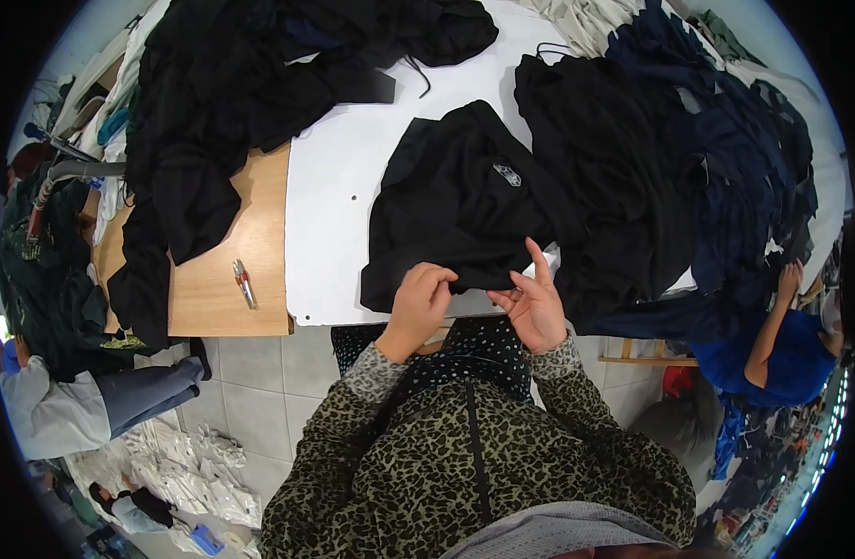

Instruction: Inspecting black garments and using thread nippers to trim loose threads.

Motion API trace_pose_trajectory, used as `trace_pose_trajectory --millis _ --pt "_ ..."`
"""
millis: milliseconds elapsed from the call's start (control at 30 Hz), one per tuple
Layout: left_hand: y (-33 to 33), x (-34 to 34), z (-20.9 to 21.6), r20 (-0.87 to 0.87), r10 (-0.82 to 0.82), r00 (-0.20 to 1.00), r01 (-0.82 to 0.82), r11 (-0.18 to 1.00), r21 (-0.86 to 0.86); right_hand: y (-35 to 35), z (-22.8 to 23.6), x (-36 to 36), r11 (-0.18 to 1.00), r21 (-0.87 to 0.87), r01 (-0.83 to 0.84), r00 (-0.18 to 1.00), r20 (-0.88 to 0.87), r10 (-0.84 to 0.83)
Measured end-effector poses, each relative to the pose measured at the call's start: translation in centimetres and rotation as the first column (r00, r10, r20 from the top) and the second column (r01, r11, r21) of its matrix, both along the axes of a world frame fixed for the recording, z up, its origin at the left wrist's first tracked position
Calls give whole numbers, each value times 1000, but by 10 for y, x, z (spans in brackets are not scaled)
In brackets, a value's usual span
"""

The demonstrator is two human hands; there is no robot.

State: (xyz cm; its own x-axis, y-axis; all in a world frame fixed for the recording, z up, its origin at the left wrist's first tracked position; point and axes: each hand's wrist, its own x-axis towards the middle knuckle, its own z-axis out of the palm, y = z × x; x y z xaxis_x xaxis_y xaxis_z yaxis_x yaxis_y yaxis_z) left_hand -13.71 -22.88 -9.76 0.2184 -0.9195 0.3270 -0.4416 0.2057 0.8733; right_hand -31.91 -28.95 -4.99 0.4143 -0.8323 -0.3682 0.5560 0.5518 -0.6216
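Note:
A black garment (pixel 446 200) with a small pale emblem lies on the white tabletop in front of me, its near edge close to the table's front edge. My left hand (pixel 416 307) is closed on that near edge, with the fingers pinching the cloth. Just to the right, my right hand (pixel 536 312) is turned palm up beside the garment's near right corner. Its index finger points away from me and the other fingers are apart and partly bent, with nothing visible in them.
Thread snips (pixel 245 284) with reddish handles rest on the wooden board (pixel 218 307) at left. Black garments (pixel 623 177) lie close on the right, with navy ones (pixel 753 158) beyond. More black cloth (pixel 232 84) is heaped at the far left. A co-worker's arm (pixel 774 321) reaches in at right.

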Motion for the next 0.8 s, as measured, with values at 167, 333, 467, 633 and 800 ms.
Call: trace_pose_trajectory --millis 167,333,467,633,800 --pt "5 24 19 -753 -10 658 357 884 300 -16 -4 -9 779 -360 -513 697 -705 133" --pt "7 34 32 -905 74 419 414 871 263 -20 -11 -9 459 -603 -653 548 -794 -264" --pt "10 39 34 -870 11 494 461 844 273 -27 -27 -20 590 -614 -525 734 -677 -50" --pt "10 36 27 -849 -18 528 387 895 222 -27 -31 -21 897 -335 -289 927 -330 176" --pt "11 35 27 -846 -15 533 377 899 222 -28 -35 -24 902 -323 -288 934 -303 189"
